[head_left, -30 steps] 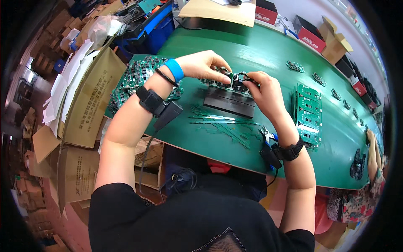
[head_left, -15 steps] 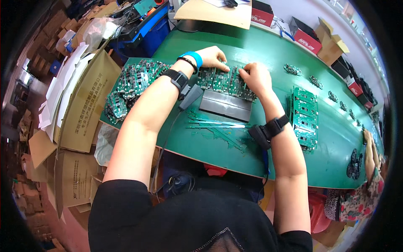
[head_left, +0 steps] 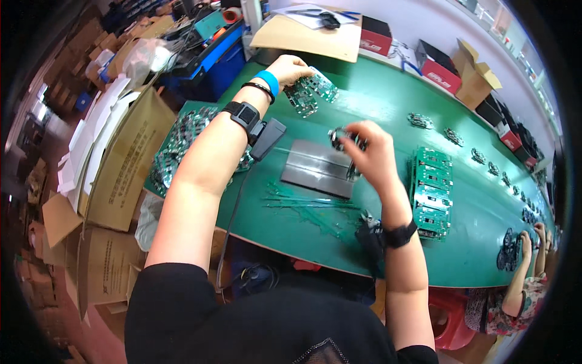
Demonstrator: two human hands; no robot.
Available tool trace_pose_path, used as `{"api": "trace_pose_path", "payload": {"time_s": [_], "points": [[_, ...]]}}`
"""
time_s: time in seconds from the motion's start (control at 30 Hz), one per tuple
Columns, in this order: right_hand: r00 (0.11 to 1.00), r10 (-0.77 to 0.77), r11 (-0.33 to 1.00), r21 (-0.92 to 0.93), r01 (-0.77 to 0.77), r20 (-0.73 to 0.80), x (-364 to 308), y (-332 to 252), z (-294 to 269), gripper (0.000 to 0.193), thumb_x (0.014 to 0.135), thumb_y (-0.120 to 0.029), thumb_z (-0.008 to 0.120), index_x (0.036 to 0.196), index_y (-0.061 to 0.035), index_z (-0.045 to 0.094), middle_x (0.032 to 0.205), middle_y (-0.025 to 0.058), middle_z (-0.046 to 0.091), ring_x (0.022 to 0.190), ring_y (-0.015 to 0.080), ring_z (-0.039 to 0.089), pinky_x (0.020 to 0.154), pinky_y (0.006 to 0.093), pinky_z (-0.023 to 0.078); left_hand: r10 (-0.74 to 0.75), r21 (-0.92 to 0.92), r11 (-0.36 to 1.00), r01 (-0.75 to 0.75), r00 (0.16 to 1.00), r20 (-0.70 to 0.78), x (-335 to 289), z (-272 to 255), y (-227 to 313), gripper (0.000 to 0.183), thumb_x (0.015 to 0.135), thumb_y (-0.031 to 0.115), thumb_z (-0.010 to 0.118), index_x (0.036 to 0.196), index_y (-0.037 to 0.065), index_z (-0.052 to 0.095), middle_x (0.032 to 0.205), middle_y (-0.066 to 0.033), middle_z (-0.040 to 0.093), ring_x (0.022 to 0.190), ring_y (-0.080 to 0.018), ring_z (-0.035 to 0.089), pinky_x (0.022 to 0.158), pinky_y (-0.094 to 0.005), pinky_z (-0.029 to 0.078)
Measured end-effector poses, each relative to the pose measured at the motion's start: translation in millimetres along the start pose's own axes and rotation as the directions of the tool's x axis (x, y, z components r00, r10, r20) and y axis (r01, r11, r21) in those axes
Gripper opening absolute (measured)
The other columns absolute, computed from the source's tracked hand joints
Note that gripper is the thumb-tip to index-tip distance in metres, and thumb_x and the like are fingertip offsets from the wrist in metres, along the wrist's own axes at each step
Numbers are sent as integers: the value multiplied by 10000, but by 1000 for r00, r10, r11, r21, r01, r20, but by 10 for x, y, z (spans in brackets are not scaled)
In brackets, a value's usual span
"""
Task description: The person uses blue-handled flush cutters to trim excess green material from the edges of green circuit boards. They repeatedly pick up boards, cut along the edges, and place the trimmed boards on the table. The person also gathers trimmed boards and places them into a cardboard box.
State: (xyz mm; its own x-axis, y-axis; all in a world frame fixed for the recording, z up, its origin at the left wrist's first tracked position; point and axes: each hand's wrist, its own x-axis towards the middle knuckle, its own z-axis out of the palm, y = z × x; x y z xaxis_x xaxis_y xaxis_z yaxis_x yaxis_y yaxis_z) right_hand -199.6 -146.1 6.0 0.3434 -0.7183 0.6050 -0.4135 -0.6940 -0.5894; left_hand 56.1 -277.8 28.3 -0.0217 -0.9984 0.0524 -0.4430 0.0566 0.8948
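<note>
My left hand (head_left: 290, 69) pinches two green circuit boards (head_left: 301, 100) by their upper ends, held splayed over the far part of the table. My right hand (head_left: 373, 145) has its fingers closed on a small circuit board (head_left: 335, 138), tilted nearly edge-on; whether it holds more than one is hidden by the fingers. Below the right hand lies a flat dark grey block (head_left: 318, 167) with grooves across it. Thin green strips (head_left: 309, 200) are scattered in front of the block.
A heap of circuit boards (head_left: 188, 136) lies at the left, and a stack of board panels (head_left: 434, 188) at the right. Small board piles (head_left: 420, 120) run along the right side. A co-worker's hands (head_left: 533, 242) are at the far right. Cardboard (head_left: 309, 36) lies at the back.
The board panel that both hands held at the block has come apart. My left hand has lifted two boards up and away; my right hand has drawn back toward me with another piece.
</note>
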Motion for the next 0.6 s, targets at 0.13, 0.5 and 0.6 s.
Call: {"api": "trace_pose_path", "payload": {"time_s": [0.13,0.5,0.6], "points": [[994,-111,993,-34,112,11,-351,-127,-210,139,752,-96,705,851,-32,632,790,116,612,749,302,601,667,380,494,-8,-142,990,13,999,36,375,521,106,180,783,246,736,856,93,677,730,6,618,590,-95,482,518,-259,372],[992,-123,982,151,116,40,-603,-82,-415,156,740,-90,713,870,-33,647,805,104,622,724,275,624,614,360,519,-196,-297,936,189,981,4,1070,1957,-81,196,784,177,750,883,24,678,782,-41,625,616,-158,509,541,-318,408],[992,-112,982,161,103,49,-584,-116,-430,149,741,-91,709,865,-36,645,802,97,618,731,267,624,604,357,518,-173,-245,959,140,978,-119,1121,2013,-241,257,749,181,783,919,18,679,820,-52,641,620,-149,510,533,-299,413]]}}
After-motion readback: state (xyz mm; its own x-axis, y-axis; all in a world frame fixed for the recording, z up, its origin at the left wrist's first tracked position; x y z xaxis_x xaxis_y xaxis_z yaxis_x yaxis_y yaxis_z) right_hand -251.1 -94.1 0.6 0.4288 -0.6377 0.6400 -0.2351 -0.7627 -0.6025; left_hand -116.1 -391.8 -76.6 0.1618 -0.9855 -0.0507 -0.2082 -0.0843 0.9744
